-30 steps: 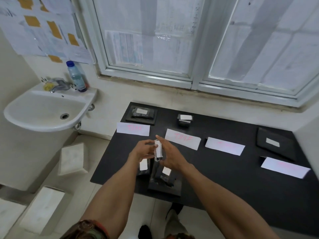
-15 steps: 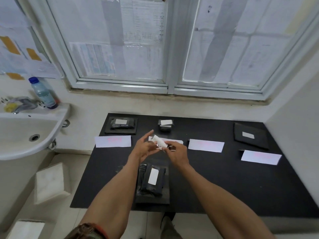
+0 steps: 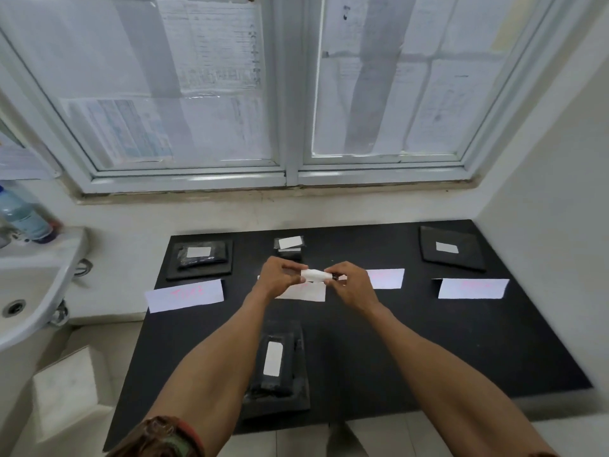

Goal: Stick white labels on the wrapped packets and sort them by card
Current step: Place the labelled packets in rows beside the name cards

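Observation:
Both hands hold one small packet [image 3: 315,275] with a white label above the middle of the black table [image 3: 428,344]. My left hand [image 3: 278,275] pinches its left end and my right hand [image 3: 351,282] pinches its right end. Under my forearms lies a black wrapped packet with a white label [image 3: 273,357] on a black pad. White cards with pink writing lie in a row: the left card [image 3: 184,295], the middle card [image 3: 306,291] partly hidden by my hands, another card [image 3: 385,278], and the right card [image 3: 473,287]. Labelled packets lie behind them at the back left [image 3: 201,255], back middle [image 3: 290,246] and back right [image 3: 449,248].
A white sink [image 3: 29,291] with a plastic bottle [image 3: 23,216] on its rim stands left of the table. White blocks [image 3: 66,387] sit on the floor below it. A papered window [image 3: 290,94] runs behind the table, and a white wall [image 3: 543,258] closes the right side.
My hands lifted the small labelled packet away from me and turned it from upright to lying sideways, and the right hand now pinches its end. The camera view swung right and tilted up.

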{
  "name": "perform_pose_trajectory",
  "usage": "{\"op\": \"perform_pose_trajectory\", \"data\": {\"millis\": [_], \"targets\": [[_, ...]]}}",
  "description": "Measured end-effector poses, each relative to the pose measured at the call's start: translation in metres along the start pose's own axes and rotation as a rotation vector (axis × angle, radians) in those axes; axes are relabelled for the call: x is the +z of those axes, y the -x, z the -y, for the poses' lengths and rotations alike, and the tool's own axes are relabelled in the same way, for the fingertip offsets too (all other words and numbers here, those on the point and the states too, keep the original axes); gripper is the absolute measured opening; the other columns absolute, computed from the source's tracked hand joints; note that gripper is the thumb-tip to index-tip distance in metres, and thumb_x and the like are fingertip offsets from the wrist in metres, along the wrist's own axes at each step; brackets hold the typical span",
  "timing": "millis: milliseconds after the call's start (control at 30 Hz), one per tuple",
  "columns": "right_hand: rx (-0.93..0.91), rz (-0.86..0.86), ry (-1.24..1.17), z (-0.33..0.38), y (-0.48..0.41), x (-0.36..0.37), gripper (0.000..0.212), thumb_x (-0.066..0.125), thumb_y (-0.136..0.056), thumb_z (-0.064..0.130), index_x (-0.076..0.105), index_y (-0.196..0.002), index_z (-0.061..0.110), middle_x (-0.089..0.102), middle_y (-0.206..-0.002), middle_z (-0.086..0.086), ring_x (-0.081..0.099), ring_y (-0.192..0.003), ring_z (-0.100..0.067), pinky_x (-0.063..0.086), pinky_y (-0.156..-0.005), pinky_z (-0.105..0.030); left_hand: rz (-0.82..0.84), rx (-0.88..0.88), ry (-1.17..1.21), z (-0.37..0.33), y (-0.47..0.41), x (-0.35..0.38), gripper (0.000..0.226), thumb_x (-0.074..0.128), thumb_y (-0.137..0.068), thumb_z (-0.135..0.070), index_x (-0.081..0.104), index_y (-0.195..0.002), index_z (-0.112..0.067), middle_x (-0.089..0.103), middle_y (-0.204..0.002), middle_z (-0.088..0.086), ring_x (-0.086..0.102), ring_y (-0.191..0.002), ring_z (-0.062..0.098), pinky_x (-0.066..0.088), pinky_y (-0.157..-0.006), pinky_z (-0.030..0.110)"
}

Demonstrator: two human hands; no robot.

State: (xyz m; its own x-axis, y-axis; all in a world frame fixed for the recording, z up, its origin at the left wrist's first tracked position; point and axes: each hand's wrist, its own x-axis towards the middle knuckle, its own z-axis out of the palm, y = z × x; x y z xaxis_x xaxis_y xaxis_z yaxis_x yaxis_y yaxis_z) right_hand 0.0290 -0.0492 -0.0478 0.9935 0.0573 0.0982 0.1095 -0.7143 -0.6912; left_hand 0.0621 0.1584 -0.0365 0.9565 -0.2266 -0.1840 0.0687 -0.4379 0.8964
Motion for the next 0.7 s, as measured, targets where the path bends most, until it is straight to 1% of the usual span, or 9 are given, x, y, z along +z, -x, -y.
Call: {"op": "perform_pose_trajectory", "data": {"millis": [33, 67, 133, 200, 233, 300, 467, 567, 700], "targets": [[0.002, 0.004, 0.035, -0.006, -0.007, -0.006, 0.024, 0.072, -0.082, 0.020, 0.073, -0.105, 0.015, 0.067, -0.101, -0.001, 0.061, -0.089, -0.013, 0.051, -0.078, -0.025, 0.000, 0.002, -0.020, -0.005, -0.010, 0.005, 0.031, 0.079, -0.074, 0.000, 0.076, -0.104, -0.008, 0.075, -0.098, 0.009, 0.072, -0.088, 0.017, 0.056, -0.092, 0.031], [-0.004, 0.014, 0.075, -0.012, -0.014, -0.011, 0.024, 0.071, -0.083, 0.022, 0.072, -0.106, 0.016, 0.066, -0.102, 0.000, 0.059, -0.092, -0.013, 0.048, -0.078, -0.024, -0.005, 0.009, -0.049, -0.009, -0.020, 0.011, 0.031, 0.078, -0.075, 0.001, 0.075, -0.104, -0.007, 0.075, -0.100, 0.010, 0.072, -0.088, 0.018, 0.056, -0.091, 0.031], [-0.012, 0.044, 0.165, -0.027, -0.032, -0.022, 0.026, 0.070, -0.084, 0.024, 0.071, -0.109, 0.017, 0.063, -0.104, 0.000, 0.053, -0.092, -0.011, 0.039, -0.074, -0.015, -0.018, 0.018, -0.128, -0.019, -0.043, 0.025, 0.029, 0.076, -0.077, 0.002, 0.074, -0.105, -0.005, 0.073, -0.103, 0.010, 0.070, -0.088, 0.018, 0.056, -0.090, 0.030], [-0.003, 0.049, 0.217, -0.043, -0.050, -0.031, 0.027, 0.068, -0.086, 0.023, 0.070, -0.112, 0.017, 0.061, -0.105, -0.001, 0.047, -0.091, -0.007, 0.034, -0.072, -0.012, -0.018, 0.019, -0.188, -0.028, -0.067, 0.041, 0.029, 0.074, -0.079, -0.001, 0.074, -0.107, -0.007, 0.073, -0.102, 0.009, 0.068, -0.087, 0.015, 0.056, -0.086, 0.027], [0.026, 0.047, 0.234, -0.060, -0.067, -0.040, 0.026, 0.067, -0.086, 0.021, 0.069, -0.112, 0.016, 0.060, -0.105, -0.001, 0.045, -0.091, -0.006, 0.035, -0.074, -0.013, -0.017, 0.012, -0.215, -0.034, -0.090, 0.055, 0.028, 0.074, -0.080, -0.002, 0.073, -0.107, -0.009, 0.073, -0.102, 0.007, 0.067, -0.087, 0.014, 0.055, -0.084, 0.025], [0.051, 0.043, 0.273, -0.071, -0.075, -0.046, 0.026, 0.065, -0.088, 0.020, 0.069, -0.113, 0.017, 0.059, -0.106, 0.000, 0.044, -0.091, -0.006, 0.038, -0.078, -0.018, -0.010, 0.021, -0.284, -0.039, -0.103, 0.067, 0.027, 0.074, -0.080, -0.005, 0.073, -0.105, -0.013, 0.072, -0.102, 0.005, 0.066, -0.089, 0.013, 0.054, -0.084, 0.025], [0.080, 0.101, 0.338, -0.132, -0.122, -0.062, 0.023, 0.060, -0.088, 0.017, 0.069, -0.109, 0.020, 0.063, -0.104, 0.000, 0.053, -0.092, -0.015, 0.046, -0.081, -0.026, 0.045, -0.026, -0.420, -0.046, -0.174, 0.115, 0.025, 0.072, -0.080, -0.005, 0.071, -0.102, -0.015, 0.068, -0.106, 0.004, 0.063, -0.099, 0.019, 0.053, -0.092, 0.034], [0.116, 0.143, 0.357, -0.164, -0.149, -0.063, 0.023, 0.059, -0.088, 0.015, 0.069, -0.108, 0.020, 0.063, -0.105, -0.001, 0.053, -0.095, -0.016, 0.046, -0.081, -0.026, 0.063, -0.059, -0.495, -0.043, -0.214, 0.141, 0.022, 0.067, -0.082, -0.006, 0.069, -0.100, -0.017, 0.068, -0.106, 0.004, 0.062, -0.101, 0.020, 0.052, -0.091, 0.034], [0.149, 0.232, 0.401, -0.202, -0.181, -0.055, 0.028, 0.059, -0.088, 0.017, 0.064, -0.116, 0.022, 0.060, -0.114, 0.001, 0.051, -0.105, -0.015, 0.043, -0.092, -0.027, 0.100, -0.119, -0.611, -0.031, -0.254, 0.166, 0.022, 0.057, -0.086, -0.011, 0.063, -0.105, -0.021, 0.065, -0.111, 0.002, 0.059, -0.104, 0.021, 0.049, -0.085, 0.033]]}}
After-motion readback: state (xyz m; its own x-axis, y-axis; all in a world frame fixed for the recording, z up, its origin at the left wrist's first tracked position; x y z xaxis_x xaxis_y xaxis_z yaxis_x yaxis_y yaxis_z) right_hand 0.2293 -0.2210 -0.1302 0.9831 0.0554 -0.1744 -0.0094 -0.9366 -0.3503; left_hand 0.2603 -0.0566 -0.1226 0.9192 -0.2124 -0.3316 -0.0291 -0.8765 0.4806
